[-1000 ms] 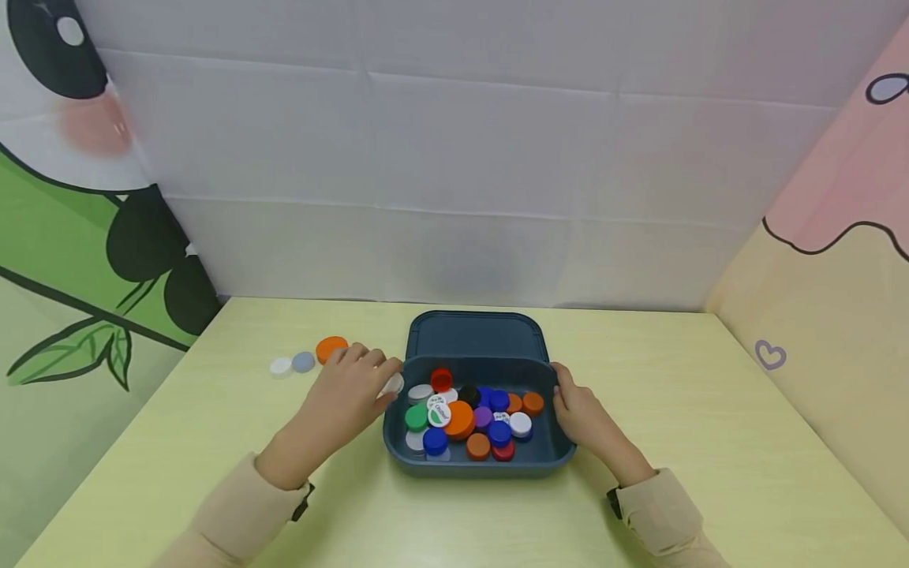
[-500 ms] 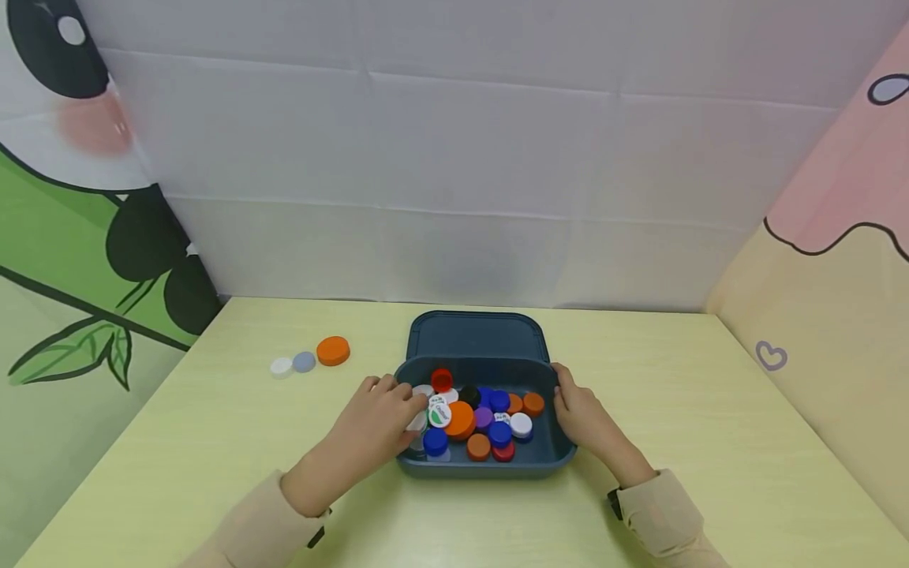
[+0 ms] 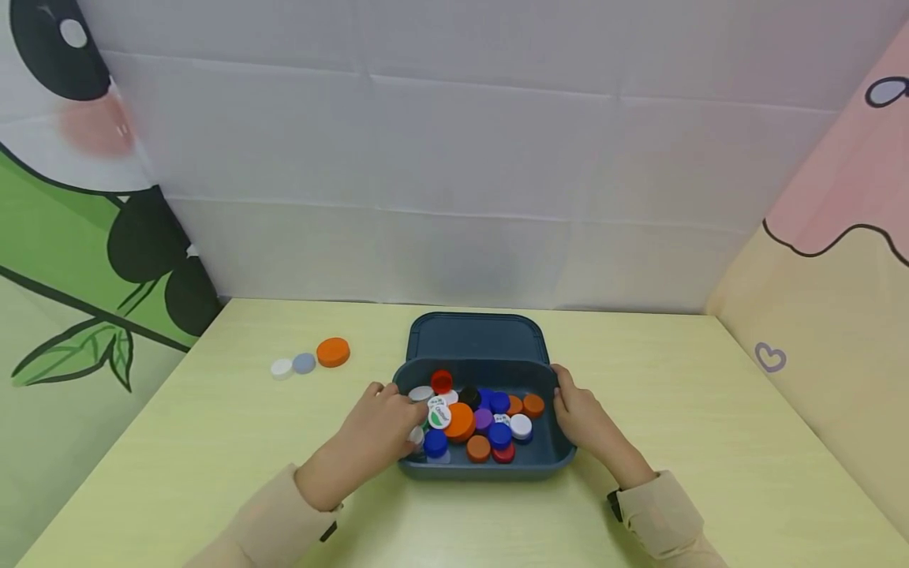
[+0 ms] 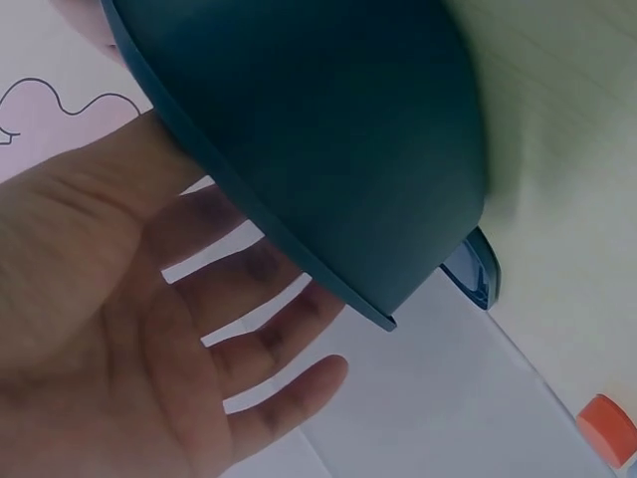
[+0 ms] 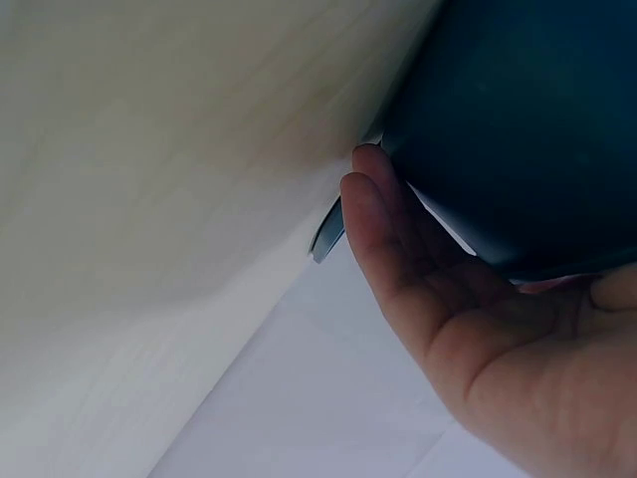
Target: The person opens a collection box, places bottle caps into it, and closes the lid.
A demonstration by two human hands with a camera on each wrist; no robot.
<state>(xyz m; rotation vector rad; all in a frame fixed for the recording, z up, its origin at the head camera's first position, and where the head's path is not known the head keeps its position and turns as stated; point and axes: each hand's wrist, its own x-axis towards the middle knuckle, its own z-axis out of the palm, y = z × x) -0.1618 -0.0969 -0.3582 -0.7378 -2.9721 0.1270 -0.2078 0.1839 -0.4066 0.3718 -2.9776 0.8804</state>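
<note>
A dark blue plastic box [image 3: 483,472] sits on the table, its lid [image 3: 477,338] folded back. Inside lie several bottle caps, including a large orange cap [image 3: 459,422], a black cap [image 3: 469,397] and a purple cap [image 3: 483,419]. My left hand [image 3: 376,430] reaches over the box's left rim among the caps. A white cap [image 3: 417,436] shows between its thumb and forefinger; whether they pinch it is unclear. In the left wrist view the fingers extend behind the rim, tips partly hidden. My right hand [image 3: 588,414] grips the box's right end, thumb over the rim, fingers outside.
Left of the box, three caps lie on the pale yellow table [image 3: 234,442]: an orange one [image 3: 333,352], a pale blue one [image 3: 304,363] and a white one [image 3: 282,368]. A white sheet [image 3: 454,189] hangs behind, with printed side panels [image 3: 802,315].
My left hand has carried a white cap from beside the box over its left rim and down among the caps. The box's left side looks uncovered differently; my right hand has stayed put.
</note>
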